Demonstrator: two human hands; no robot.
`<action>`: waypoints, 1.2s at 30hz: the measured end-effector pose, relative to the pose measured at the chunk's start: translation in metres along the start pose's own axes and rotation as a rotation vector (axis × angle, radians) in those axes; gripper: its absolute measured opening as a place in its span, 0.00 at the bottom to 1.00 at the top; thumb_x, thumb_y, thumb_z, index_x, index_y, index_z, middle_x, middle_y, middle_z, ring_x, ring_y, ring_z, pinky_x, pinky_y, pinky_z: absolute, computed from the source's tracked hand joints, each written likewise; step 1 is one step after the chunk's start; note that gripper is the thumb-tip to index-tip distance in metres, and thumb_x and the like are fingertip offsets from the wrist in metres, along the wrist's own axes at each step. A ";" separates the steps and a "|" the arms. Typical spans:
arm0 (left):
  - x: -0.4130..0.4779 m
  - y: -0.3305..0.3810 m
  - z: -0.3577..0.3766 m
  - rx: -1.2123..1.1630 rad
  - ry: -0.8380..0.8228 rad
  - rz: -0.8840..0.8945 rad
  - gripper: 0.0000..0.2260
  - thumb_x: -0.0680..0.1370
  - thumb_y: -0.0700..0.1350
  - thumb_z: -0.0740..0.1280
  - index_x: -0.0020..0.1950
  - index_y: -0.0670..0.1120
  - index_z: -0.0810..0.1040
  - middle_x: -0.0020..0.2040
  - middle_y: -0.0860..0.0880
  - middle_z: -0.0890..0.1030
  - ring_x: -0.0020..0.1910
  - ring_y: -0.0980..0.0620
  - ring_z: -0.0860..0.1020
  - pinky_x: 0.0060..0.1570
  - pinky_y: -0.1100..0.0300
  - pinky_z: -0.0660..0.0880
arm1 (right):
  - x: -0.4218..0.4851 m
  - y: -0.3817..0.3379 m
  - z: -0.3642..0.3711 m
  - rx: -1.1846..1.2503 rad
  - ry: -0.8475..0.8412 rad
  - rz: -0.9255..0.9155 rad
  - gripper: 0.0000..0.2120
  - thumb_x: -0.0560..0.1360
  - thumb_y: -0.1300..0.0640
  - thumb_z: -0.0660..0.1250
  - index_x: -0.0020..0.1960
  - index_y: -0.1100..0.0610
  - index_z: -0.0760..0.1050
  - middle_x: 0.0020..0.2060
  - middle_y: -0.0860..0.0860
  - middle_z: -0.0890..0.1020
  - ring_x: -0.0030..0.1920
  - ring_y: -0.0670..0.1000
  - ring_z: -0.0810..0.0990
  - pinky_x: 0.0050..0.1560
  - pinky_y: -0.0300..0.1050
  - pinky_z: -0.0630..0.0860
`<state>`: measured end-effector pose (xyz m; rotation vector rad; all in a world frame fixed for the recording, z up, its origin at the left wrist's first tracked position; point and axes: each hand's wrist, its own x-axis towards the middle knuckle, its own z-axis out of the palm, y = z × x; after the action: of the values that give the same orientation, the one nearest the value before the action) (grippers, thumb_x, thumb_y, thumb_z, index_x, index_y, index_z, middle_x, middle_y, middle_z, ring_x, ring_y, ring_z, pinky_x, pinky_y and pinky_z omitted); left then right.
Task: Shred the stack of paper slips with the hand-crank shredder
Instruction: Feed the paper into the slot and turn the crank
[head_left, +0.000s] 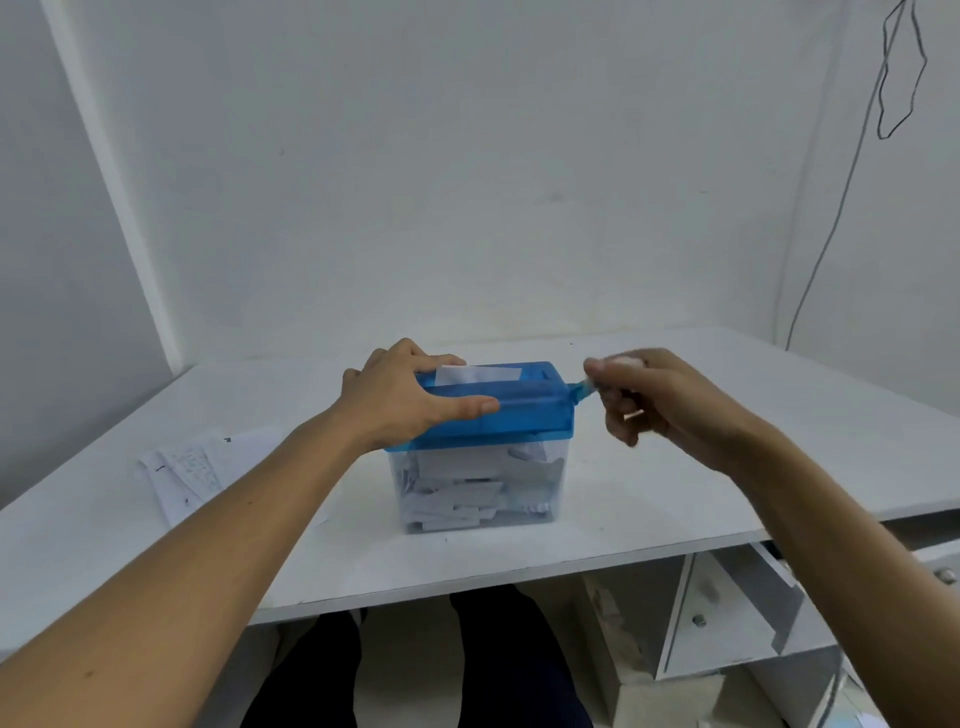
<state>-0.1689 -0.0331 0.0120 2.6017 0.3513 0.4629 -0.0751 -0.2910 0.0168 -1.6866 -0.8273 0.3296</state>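
Note:
The hand-crank shredder (524, 415) stands mid-table: a blue lid on a clear bin (478, 488) holding white paper pieces. A white paper slip (478, 374) sticks up out of the slot in the lid. My left hand (410, 395) lies over the lid's left end, thumb along its front, fingers over the back. My right hand (660, 400) is at the shredder's right side, fingers pinched on the blue crank handle (582, 391), blurred by motion. A stack of paper slips (192, 473) with handwriting lies flat on the table to the left.
The white table (675, 509) sits in a corner between white walls. A thin cable (831, 218) hangs down the right wall. Below the table's right end is a white cabinet with a drawer (727, 618). My legs (467, 665) are under the front edge.

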 end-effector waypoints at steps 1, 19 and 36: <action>0.001 -0.003 0.001 -0.025 -0.006 0.002 0.43 0.53 0.83 0.62 0.64 0.66 0.75 0.52 0.62 0.70 0.59 0.52 0.69 0.67 0.45 0.67 | 0.006 0.000 0.001 0.021 0.026 -0.038 0.20 0.75 0.42 0.66 0.37 0.58 0.71 0.31 0.54 0.66 0.29 0.50 0.71 0.32 0.41 0.72; 0.008 -0.009 0.007 -0.094 0.025 0.033 0.52 0.47 0.86 0.61 0.66 0.63 0.76 0.53 0.58 0.72 0.58 0.53 0.72 0.63 0.46 0.74 | 0.113 0.031 0.010 -0.050 0.276 0.161 0.13 0.79 0.49 0.67 0.42 0.58 0.76 0.31 0.51 0.73 0.28 0.47 0.70 0.31 0.41 0.70; 0.006 -0.005 0.006 0.072 0.054 -0.010 0.51 0.48 0.88 0.54 0.65 0.65 0.76 0.53 0.60 0.72 0.60 0.52 0.70 0.64 0.45 0.65 | 0.061 0.056 0.033 -0.598 -0.012 0.543 0.14 0.81 0.59 0.61 0.37 0.59 0.72 0.28 0.52 0.76 0.26 0.48 0.71 0.29 0.38 0.68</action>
<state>-0.1624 -0.0289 0.0060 2.6595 0.4055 0.5271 -0.0324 -0.2307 -0.0329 -2.4745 -0.4794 0.4921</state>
